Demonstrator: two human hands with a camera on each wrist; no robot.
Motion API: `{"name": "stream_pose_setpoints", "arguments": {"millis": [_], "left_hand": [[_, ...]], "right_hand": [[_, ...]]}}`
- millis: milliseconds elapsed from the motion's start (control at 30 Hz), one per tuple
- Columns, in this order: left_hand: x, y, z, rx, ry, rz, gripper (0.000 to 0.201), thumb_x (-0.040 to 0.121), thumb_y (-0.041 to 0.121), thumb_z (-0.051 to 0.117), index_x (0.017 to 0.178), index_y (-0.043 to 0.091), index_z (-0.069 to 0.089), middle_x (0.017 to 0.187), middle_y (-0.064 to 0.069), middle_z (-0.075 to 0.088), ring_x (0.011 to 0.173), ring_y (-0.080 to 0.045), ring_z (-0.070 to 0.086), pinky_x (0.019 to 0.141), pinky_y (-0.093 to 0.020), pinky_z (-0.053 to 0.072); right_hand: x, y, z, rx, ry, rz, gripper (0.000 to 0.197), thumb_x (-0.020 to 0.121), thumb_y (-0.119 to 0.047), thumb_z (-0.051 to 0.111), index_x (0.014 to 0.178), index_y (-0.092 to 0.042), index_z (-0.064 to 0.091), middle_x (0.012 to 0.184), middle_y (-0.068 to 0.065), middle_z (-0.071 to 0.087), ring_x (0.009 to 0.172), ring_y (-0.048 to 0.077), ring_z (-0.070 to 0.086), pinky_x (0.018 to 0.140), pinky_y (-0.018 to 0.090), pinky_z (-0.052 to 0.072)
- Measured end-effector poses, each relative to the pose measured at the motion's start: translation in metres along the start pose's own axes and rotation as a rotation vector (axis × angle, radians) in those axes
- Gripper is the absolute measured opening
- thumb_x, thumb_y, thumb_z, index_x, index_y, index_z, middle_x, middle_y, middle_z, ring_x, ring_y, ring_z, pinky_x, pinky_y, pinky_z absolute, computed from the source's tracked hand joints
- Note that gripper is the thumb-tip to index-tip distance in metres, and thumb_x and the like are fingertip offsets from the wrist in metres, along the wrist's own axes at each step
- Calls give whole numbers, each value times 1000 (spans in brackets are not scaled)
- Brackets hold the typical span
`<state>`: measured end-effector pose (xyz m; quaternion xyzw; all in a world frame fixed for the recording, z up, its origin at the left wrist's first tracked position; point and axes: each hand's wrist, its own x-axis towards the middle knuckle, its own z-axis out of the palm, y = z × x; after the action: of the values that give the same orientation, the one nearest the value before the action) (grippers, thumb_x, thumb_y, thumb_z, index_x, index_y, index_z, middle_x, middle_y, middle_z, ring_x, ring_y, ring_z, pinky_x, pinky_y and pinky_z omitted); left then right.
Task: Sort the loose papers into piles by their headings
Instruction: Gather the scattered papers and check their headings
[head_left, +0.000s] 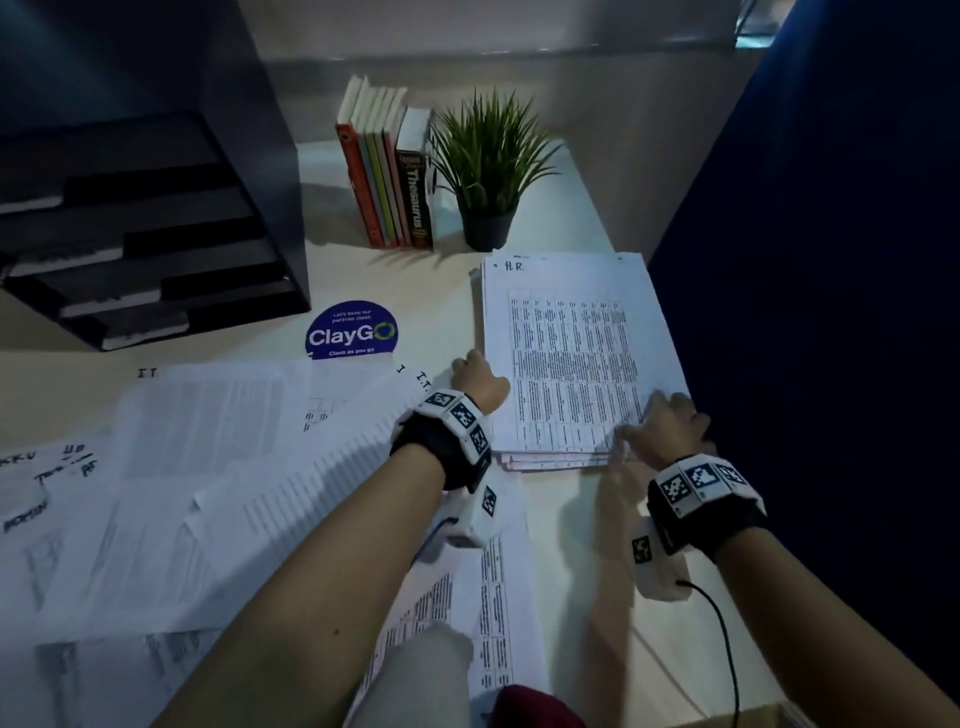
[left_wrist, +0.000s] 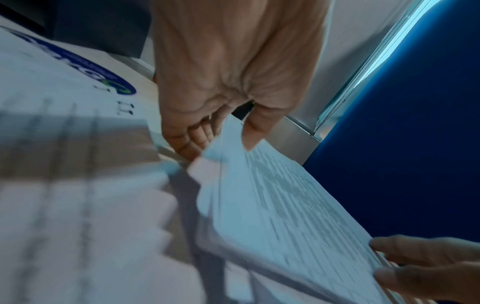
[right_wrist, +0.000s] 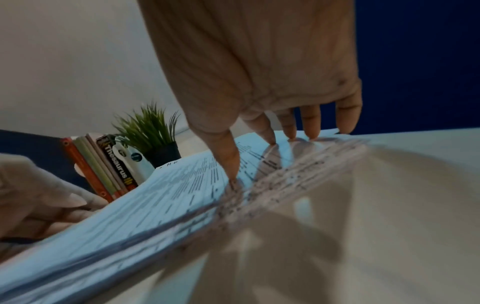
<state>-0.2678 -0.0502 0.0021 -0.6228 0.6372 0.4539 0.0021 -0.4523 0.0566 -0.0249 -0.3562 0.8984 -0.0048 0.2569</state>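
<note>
A thick pile of printed sheets headed "H.R." (head_left: 566, 358) lies at the right of the desk. My left hand (head_left: 475, 371) is at its left edge; in the left wrist view the left hand (left_wrist: 223, 135) pinches that edge, thumb on top and fingers beneath. At the pile's near right corner, my right hand (head_left: 660, 415) sets straight fingertips (right_wrist: 271, 137) on the top sheet (right_wrist: 182, 191). Loose papers (head_left: 208, 467), some headed "I.T.", overlap across the left and middle of the desk.
A black multi-tier paper tray (head_left: 145, 249) stands at the back left. A row of books (head_left: 387, 176) and a potted plant (head_left: 488, 171) are behind the pile. A blue ClayGo sticker (head_left: 350, 332) is on the desk. A dark blue partition (head_left: 831, 260) bounds the right side.
</note>
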Motion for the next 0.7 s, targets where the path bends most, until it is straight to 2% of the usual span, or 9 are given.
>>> {"name": "stream_pose_setpoints", "arguments": {"millis": [100,133,200,267,333,433,533,600,700], "left_hand": [[6,-33,-24,28,91,-16,57,89,19,50,140,7,27,144,-18,21,132,-34,28,107,-38,30],[7,-50,-35,33,146,-29,57,89,23,54,138,7,29,144,-18,21,133,-34,26,108,-38,28],[1,-83,-57,21,276,-42,63,88,32,58,138,5,30,145,-18,19,134,-34,21,108,-42,26],[-9,-114,-78,46,376,-46,72,86,40,60,138,3,28,144,-18,21,135,-33,20,108,-44,25],[-22,-145,-92,146,374,-80,82,81,51,61,138,2,27,141,-16,23,134,-32,22,107,-43,25],[-39,-180,-98,342,262,-156,100,67,67,64,135,2,27,137,-15,24,130,-31,23,103,-43,27],[-47,-193,-97,464,147,-161,107,58,75,64,131,4,28,135,-11,23,128,-30,24,97,-47,33],[-49,-194,-95,482,69,-127,95,64,68,66,128,5,35,136,-12,22,128,-33,25,98,-48,36],[-56,-189,-87,299,-17,47,56,84,32,64,130,8,44,135,-17,39,122,-33,42,97,-39,41]], "right_hand": [[-20,-16,4,49,109,1,52,88,-32,57,133,-12,40,150,13,16,135,34,17,106,54,23],[-30,-24,8,102,161,-58,50,88,-29,57,133,-13,42,149,13,18,134,33,19,106,52,23],[-54,-43,14,250,168,-249,40,89,-21,58,127,-11,49,140,15,34,125,30,35,102,45,32],[-77,-60,22,424,-23,-442,27,89,-15,58,115,-7,58,117,13,55,100,21,54,84,30,45],[-98,-74,34,448,-211,-552,18,88,-15,59,106,-9,63,103,7,63,85,16,59,72,24,44],[-122,-90,68,165,-264,-604,29,86,-20,61,115,-14,60,121,7,56,100,18,52,80,22,36],[-142,-101,96,-64,-226,-584,45,85,-26,59,129,-25,48,142,1,30,125,25,31,99,34,32],[-151,-105,103,-85,-179,-540,50,85,-29,59,132,-30,41,147,-5,21,129,27,24,97,42,35],[-154,-107,110,-78,-122,-490,51,85,-31,59,132,-32,39,149,-8,19,131,25,22,98,43,34]]}}
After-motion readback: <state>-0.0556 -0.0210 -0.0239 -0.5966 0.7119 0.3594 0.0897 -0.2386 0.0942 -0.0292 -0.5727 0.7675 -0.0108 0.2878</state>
